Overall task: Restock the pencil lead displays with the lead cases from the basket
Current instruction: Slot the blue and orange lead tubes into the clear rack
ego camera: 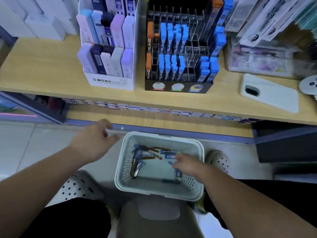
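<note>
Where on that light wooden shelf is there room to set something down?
The wooden shelf is bare left of the white MONO cardboard display, and in a thin strip before the black lead rack. Crowded rightward: white phone, clear plastic bin.

I am logging the top shelf (42, 66), wooden, carrying left to right: white boxes (42, 23) at the back, a white MONO display (109, 81), a black lead display (178, 86) just beside it, a clear box (257, 62), and a phone (269, 93) lying face down near the front edge. The lower shelf (154, 117) is holding a row of small boxes (137, 107). Two perforated shoes (77, 186) are standing on the tiled floor (25, 152).
</note>
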